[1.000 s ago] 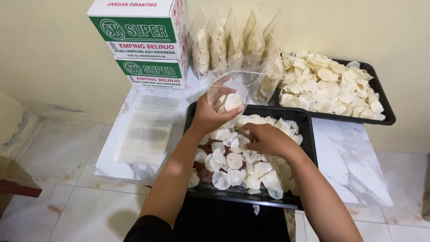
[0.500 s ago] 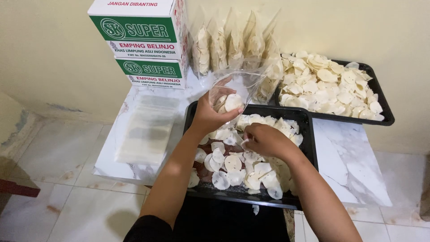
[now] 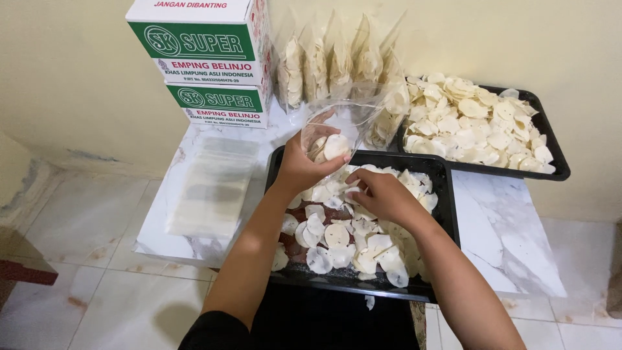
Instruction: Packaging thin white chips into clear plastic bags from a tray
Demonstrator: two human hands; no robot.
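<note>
My left hand (image 3: 304, 165) holds an open clear plastic bag (image 3: 346, 123) with a few pale round chips in its bottom, above the far edge of a black tray (image 3: 447, 220). The tray is covered with thin white chips (image 3: 337, 236). My right hand (image 3: 382, 194) rests on the chips in the tray's upper middle, fingers curled around some of them, close under the bag.
A second black tray (image 3: 551, 139) heaped with chips sits at the back right. Several filled bags (image 3: 337, 61) lean against the wall. Two stacked green and white cartons (image 3: 207, 61) stand at the back left. A pile of empty clear bags (image 3: 210, 188) lies on the marble table (image 3: 499, 233).
My right hand has moved up the tray toward the bag, gathering chips. My left hand and the bag have stayed in place.
</note>
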